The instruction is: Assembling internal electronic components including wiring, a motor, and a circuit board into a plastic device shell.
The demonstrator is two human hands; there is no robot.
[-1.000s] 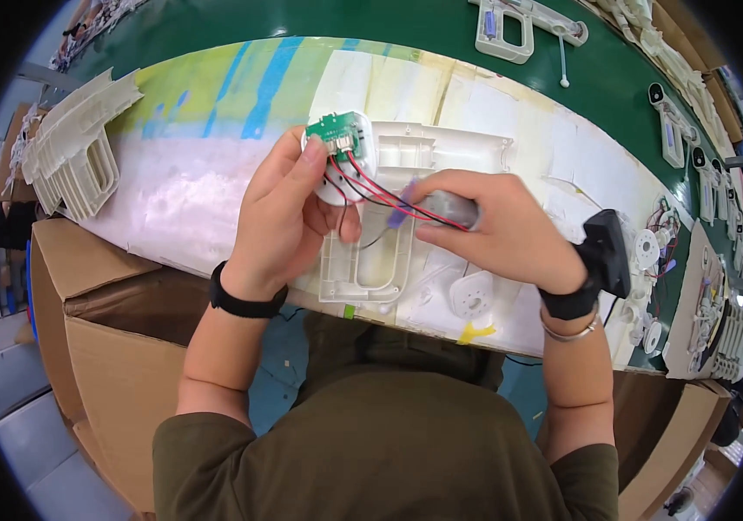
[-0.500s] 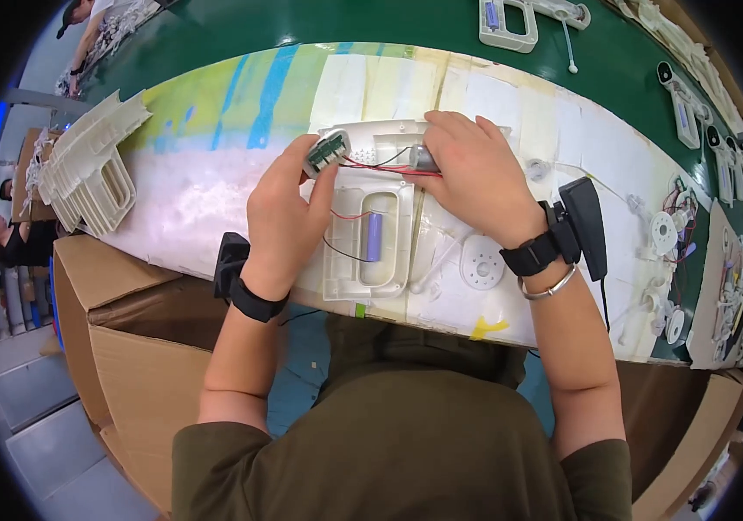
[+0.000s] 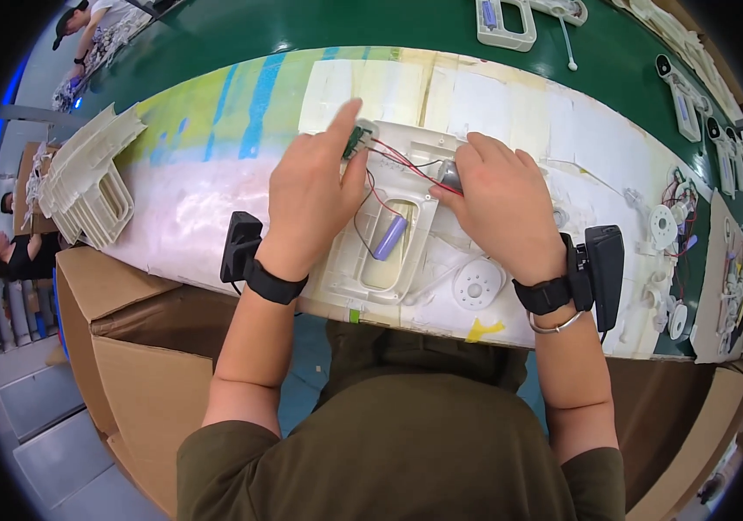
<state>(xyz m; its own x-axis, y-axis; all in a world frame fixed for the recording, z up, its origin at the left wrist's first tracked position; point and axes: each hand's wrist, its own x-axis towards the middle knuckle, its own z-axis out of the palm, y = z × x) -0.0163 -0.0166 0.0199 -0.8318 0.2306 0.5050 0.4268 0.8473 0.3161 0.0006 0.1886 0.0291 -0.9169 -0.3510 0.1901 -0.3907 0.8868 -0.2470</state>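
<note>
A white plastic housing [image 3: 341, 271] with a looped handle lies open on the covered bench in front of me. At its upper end, my left hand [image 3: 312, 191] holds a small green circuit board [image 3: 358, 137] between thumb and fingers, the index finger stretched upward. My right hand [image 3: 506, 191] is closed round a small silver cylindrical motor [image 3: 449, 174] over the housing's upper right part. Red and black wires [image 3: 399, 160] run between board and motor. A purple cylindrical battery [image 3: 390, 237], wired too, lies tilted across the handle opening.
A white perforated disc [image 3: 478, 284] lies right of the housing. Stacked white shells [image 3: 93, 178] stand at the left edge. Loose parts and wires [image 3: 675, 217] lie at the right. Cardboard boxes [image 3: 150, 382] flank me below the bench. Other people work at far left.
The circuit board has moved right and up with my left hand and turned. My right hand has shifted right and down with the motor. The housing and battery have tilted.
</note>
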